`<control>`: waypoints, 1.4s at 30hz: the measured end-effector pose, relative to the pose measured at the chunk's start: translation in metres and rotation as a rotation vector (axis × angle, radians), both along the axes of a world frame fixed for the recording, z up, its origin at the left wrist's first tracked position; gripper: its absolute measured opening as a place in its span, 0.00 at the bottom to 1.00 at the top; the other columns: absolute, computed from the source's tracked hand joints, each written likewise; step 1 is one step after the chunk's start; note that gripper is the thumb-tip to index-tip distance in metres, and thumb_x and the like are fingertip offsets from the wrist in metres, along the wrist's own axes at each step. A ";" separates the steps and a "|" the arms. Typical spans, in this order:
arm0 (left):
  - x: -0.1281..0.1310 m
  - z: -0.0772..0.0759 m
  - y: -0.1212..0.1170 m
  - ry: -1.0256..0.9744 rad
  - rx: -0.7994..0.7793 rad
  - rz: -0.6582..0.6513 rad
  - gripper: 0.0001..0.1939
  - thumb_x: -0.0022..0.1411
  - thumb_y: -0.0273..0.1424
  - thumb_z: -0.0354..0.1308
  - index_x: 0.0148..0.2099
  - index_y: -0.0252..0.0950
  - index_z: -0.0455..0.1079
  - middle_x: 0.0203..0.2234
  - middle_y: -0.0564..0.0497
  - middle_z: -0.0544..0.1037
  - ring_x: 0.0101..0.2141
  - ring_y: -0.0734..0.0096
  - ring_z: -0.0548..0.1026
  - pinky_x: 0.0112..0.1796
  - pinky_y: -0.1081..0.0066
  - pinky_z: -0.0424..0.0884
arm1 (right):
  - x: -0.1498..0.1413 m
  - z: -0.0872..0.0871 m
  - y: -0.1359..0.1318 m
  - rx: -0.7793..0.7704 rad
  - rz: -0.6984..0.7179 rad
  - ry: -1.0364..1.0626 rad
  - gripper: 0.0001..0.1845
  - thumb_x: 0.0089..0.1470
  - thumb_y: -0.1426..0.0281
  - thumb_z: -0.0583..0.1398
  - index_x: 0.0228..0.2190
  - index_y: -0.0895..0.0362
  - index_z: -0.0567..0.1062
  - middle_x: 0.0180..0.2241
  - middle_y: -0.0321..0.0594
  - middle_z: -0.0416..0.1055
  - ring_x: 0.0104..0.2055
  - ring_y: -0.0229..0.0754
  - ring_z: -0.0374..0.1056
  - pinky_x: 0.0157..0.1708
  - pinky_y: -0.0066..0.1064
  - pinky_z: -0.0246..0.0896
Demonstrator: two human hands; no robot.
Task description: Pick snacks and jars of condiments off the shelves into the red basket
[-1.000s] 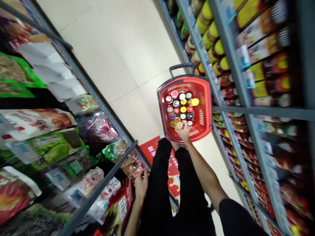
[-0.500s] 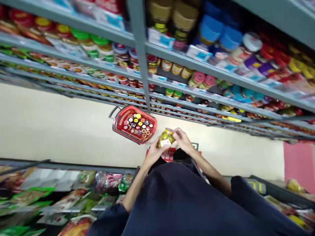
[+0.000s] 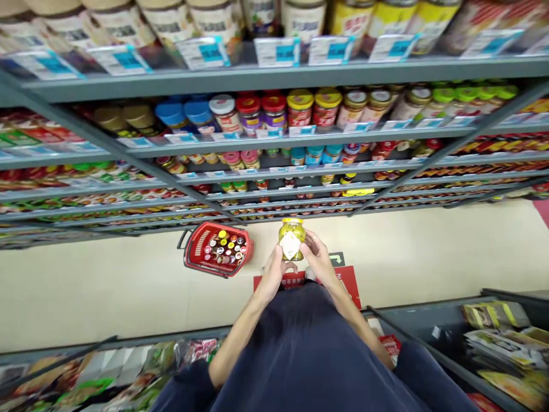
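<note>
Between both hands, in front of my body, I hold a glass jar upright, with a yellow lid and yellow-green contents that look like pickles. A white label faces me. My left hand is closed on the jar's lower left side. Fingers of my right hand wrap its lower right side, the thumb lying on the label. To the left on the floor stands a red shopping basket with several lidded jars in it.
Ahead runs a long grey shelf unit stacked with jars and price tags. A low display with packaged goods lines the near side. Pale aisle floor lies between them, with a red floor sticker near my feet.
The view has turned and shifted to the right along the shelves. My right hand has come down from the lid to the jar's side, and the jar now stands straighter with its label facing me.
</note>
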State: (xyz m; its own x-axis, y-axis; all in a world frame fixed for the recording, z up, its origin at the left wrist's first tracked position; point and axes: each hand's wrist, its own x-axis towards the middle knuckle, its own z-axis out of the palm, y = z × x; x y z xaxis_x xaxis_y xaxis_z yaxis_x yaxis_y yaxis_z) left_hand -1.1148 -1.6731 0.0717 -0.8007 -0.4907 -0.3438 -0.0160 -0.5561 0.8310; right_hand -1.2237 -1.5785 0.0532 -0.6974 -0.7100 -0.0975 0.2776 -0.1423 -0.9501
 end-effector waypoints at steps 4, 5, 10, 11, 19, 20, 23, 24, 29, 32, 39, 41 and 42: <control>-0.015 0.002 0.020 -0.007 -0.040 -0.084 0.31 0.69 0.52 0.61 0.64 0.37 0.70 0.58 0.39 0.76 0.46 0.61 0.77 0.34 0.70 0.76 | -0.016 0.008 0.039 0.001 -0.008 0.011 0.35 0.60 0.51 0.67 0.64 0.51 0.71 0.61 0.46 0.74 0.63 0.52 0.70 0.64 0.44 0.67; -0.017 0.003 0.022 0.012 -0.049 -0.113 0.31 0.68 0.52 0.61 0.64 0.37 0.70 0.57 0.39 0.76 0.45 0.62 0.77 0.34 0.69 0.77 | -0.018 0.011 0.047 0.018 -0.015 0.026 0.36 0.61 0.52 0.66 0.65 0.50 0.70 0.62 0.46 0.73 0.63 0.52 0.70 0.63 0.45 0.68; -0.024 0.002 0.023 0.073 -0.073 -0.275 0.36 0.67 0.54 0.62 0.66 0.34 0.68 0.54 0.37 0.78 0.41 0.63 0.77 0.34 0.69 0.77 | -0.013 0.010 0.074 0.099 -0.073 0.133 0.33 0.62 0.54 0.66 0.65 0.49 0.71 0.65 0.45 0.69 0.62 0.51 0.70 0.61 0.42 0.69; -0.022 0.000 0.023 0.075 -0.085 -0.302 0.37 0.67 0.54 0.62 0.67 0.34 0.67 0.55 0.37 0.78 0.42 0.62 0.78 0.34 0.69 0.77 | -0.010 0.008 0.076 0.119 -0.085 0.152 0.32 0.62 0.55 0.66 0.64 0.50 0.71 0.64 0.45 0.70 0.61 0.50 0.71 0.61 0.42 0.68; 0.010 -0.021 -0.006 0.110 -0.150 -0.256 0.34 0.72 0.48 0.58 0.73 0.41 0.60 0.68 0.42 0.69 0.66 0.53 0.68 0.67 0.56 0.65 | 0.001 -0.009 0.041 0.270 0.025 0.175 0.31 0.60 0.55 0.67 0.61 0.50 0.73 0.61 0.45 0.73 0.62 0.53 0.70 0.65 0.48 0.64; 0.013 -0.024 -0.012 0.108 -0.156 -0.232 0.33 0.73 0.48 0.57 0.73 0.42 0.60 0.69 0.43 0.68 0.68 0.54 0.67 0.69 0.56 0.62 | 0.000 -0.010 0.033 0.273 0.054 0.180 0.30 0.60 0.55 0.68 0.61 0.49 0.74 0.61 0.44 0.72 0.62 0.53 0.70 0.65 0.48 0.64; 0.021 -0.033 -0.029 0.051 -0.161 -0.176 0.34 0.73 0.48 0.57 0.74 0.42 0.59 0.69 0.43 0.68 0.68 0.54 0.66 0.70 0.54 0.60 | -0.004 -0.015 0.006 0.296 0.140 0.183 0.28 0.59 0.55 0.68 0.58 0.50 0.75 0.60 0.45 0.74 0.59 0.52 0.72 0.63 0.49 0.66; 0.022 -0.038 -0.035 0.030 -0.160 -0.167 0.35 0.73 0.48 0.57 0.74 0.42 0.58 0.69 0.43 0.68 0.68 0.53 0.67 0.70 0.53 0.60 | -0.005 -0.019 -0.003 0.300 0.165 0.166 0.28 0.59 0.55 0.69 0.58 0.50 0.75 0.60 0.45 0.74 0.58 0.52 0.73 0.62 0.49 0.67; 0.031 -0.080 -0.056 -0.135 -0.230 -0.059 0.32 0.71 0.48 0.58 0.72 0.44 0.62 0.64 0.41 0.67 0.66 0.53 0.67 0.66 0.55 0.66 | -0.015 -0.062 -0.042 0.321 0.291 -0.046 0.34 0.55 0.55 0.72 0.60 0.50 0.74 0.57 0.45 0.77 0.56 0.53 0.75 0.55 0.45 0.76; 0.034 -0.113 -0.069 -0.233 -0.245 0.014 0.29 0.72 0.49 0.57 0.68 0.43 0.68 0.57 0.42 0.68 0.61 0.55 0.70 0.63 0.57 0.69 | -0.020 -0.097 -0.069 0.350 0.394 -0.083 0.36 0.54 0.55 0.72 0.60 0.51 0.74 0.56 0.45 0.77 0.55 0.52 0.76 0.53 0.43 0.77; 0.039 -0.177 -0.118 -0.181 -0.125 0.191 0.26 0.69 0.49 0.61 0.61 0.38 0.74 0.55 0.43 0.73 0.58 0.55 0.73 0.60 0.61 0.70 | -0.019 -0.149 -0.134 0.381 0.502 -0.075 0.34 0.59 0.53 0.69 0.62 0.51 0.72 0.59 0.45 0.74 0.54 0.50 0.76 0.54 0.42 0.77; 0.042 -0.189 -0.133 -0.149 -0.070 0.215 0.28 0.68 0.50 0.62 0.62 0.37 0.74 0.57 0.42 0.74 0.60 0.54 0.72 0.61 0.61 0.69 | -0.015 -0.157 -0.149 0.362 0.491 -0.046 0.30 0.63 0.53 0.66 0.61 0.51 0.74 0.61 0.44 0.73 0.58 0.50 0.74 0.59 0.42 0.73; 0.044 -0.194 -0.140 -0.138 -0.046 0.219 0.30 0.68 0.51 0.62 0.62 0.37 0.73 0.57 0.41 0.75 0.61 0.53 0.72 0.61 0.61 0.69 | -0.011 -0.161 -0.156 0.362 0.477 -0.031 0.28 0.64 0.52 0.64 0.61 0.51 0.75 0.61 0.43 0.73 0.61 0.51 0.72 0.62 0.43 0.71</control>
State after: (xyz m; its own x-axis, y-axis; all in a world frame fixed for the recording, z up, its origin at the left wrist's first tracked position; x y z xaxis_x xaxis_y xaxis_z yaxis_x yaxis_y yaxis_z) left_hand -1.0706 -1.8136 -0.1226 -0.6205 -0.6649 -0.4158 -0.0142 -0.5207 0.8536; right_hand -1.2352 -1.7344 -0.1076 -0.3025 -0.8620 -0.4068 0.2595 0.3362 -0.9054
